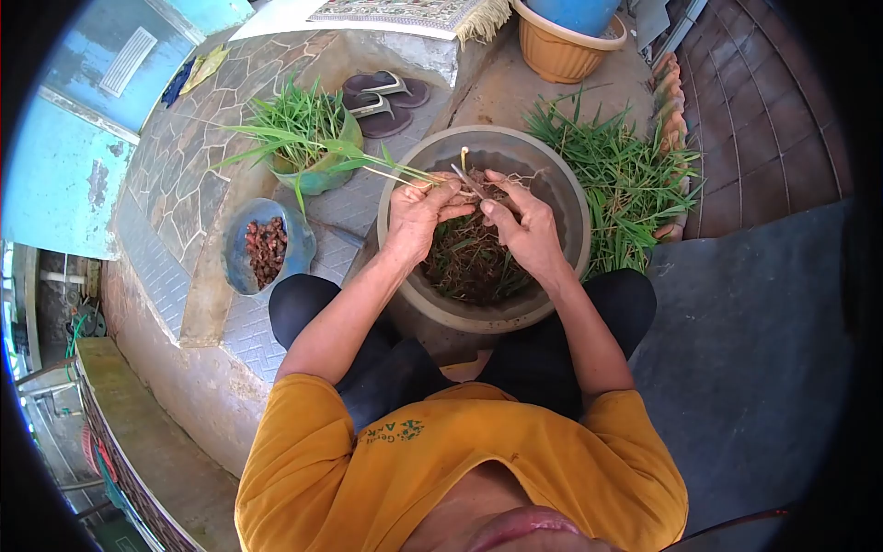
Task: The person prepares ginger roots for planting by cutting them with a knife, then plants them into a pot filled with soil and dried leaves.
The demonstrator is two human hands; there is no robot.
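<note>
Since the shoot (391, 167) lies over the pot (487, 324), loose soil would likely drop inside; the left hand (413, 219) pinches its base, leaves pointing outward, while the right hand (528, 228) pinches what looks like a blade (469, 180) beside the roots (487, 186).

Your shirt (478, 460) is matt orange cloth. The wide pot (394, 267) between your knees looks matt and slightly rough; the blue bowl (236, 241) looks like smooth plastic. The floor's paving (170, 193) looks like rough stone, and the mat (395, 11) is fringed cloth.
</note>
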